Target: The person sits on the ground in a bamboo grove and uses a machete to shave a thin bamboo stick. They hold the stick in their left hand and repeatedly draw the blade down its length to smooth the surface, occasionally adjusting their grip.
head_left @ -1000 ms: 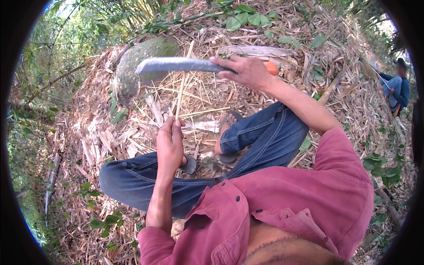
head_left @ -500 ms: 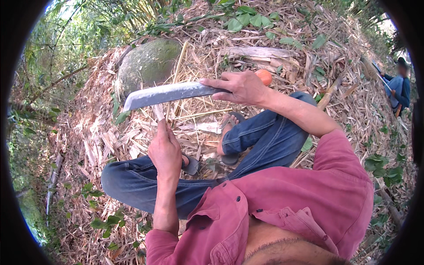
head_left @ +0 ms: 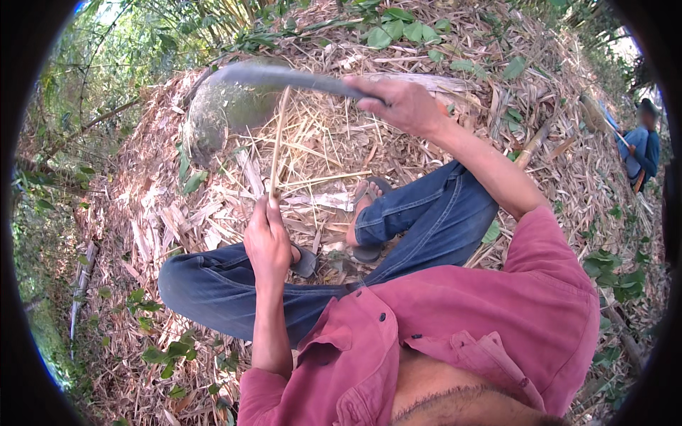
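My left hand (head_left: pixel 268 238) is closed on the near end of a thin pale bamboo strip (head_left: pixel 278 145), which points away from me and stands nearly upright in the picture. My right hand (head_left: pixel 406 106) grips a machete (head_left: pixel 291 77) at its handle end. The long blade, smeared by motion, reaches left past the strip's far tip and over the mossy stone (head_left: pixel 245 106). Whether blade and strip touch, I cannot tell. A bit of an orange thing (head_left: pixel 444 108) shows beside my right wrist; the rest is hidden.
Pale cut strips (head_left: pixel 312 135) and dry bamboo litter (head_left: pixel 213 220) cover the ground around my sandalled feet (head_left: pixel 369 192). A flat split log piece (head_left: pixel 426 82) lies beyond my right hand. Another person (head_left: pixel 643 145) sits far right. Green bamboo (head_left: pixel 128 57) grows at the far left.
The machete has swung away from me, from across the strip's near part to its far tip. More of the strip now shows. My right hand covers most of the orange thing.
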A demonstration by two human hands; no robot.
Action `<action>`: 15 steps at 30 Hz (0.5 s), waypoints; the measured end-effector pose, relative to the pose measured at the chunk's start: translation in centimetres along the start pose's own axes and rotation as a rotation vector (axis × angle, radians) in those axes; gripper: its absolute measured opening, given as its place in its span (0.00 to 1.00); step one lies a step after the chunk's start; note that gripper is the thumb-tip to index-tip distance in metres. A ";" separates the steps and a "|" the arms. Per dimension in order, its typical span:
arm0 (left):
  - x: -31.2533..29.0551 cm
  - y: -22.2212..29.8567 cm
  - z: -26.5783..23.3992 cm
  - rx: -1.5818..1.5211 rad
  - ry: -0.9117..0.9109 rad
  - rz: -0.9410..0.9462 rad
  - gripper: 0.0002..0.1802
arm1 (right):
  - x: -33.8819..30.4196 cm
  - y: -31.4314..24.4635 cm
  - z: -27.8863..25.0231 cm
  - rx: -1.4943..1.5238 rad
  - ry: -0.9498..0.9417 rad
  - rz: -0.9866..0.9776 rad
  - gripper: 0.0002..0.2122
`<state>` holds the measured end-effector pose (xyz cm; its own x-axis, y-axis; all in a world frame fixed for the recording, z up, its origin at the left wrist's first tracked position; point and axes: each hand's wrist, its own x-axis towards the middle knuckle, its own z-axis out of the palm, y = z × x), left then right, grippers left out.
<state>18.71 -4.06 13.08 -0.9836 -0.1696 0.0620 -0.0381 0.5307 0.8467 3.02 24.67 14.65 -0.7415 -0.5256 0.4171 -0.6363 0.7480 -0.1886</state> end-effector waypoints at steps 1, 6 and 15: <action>1.0 -2.0 0.5 -0.107 -0.041 -0.026 0.14 | -0.5 -1.3 0.3 -0.033 -0.081 -0.017 0.24; 2.3 -1.4 1.5 -0.595 -0.167 -0.299 0.13 | -2.6 -5.3 2.2 -0.066 -0.053 -0.285 0.24; 0.5 -0.9 1.9 -0.601 -0.131 -0.288 0.20 | -2.6 -4.1 3.4 -0.080 -0.068 -0.283 0.24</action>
<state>17.89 -2.99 11.34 -0.9636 -0.1129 -0.2422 -0.2340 -0.0812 0.9688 6.86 21.56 11.27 -0.5513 -0.7417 0.3820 -0.8029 0.5961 -0.0013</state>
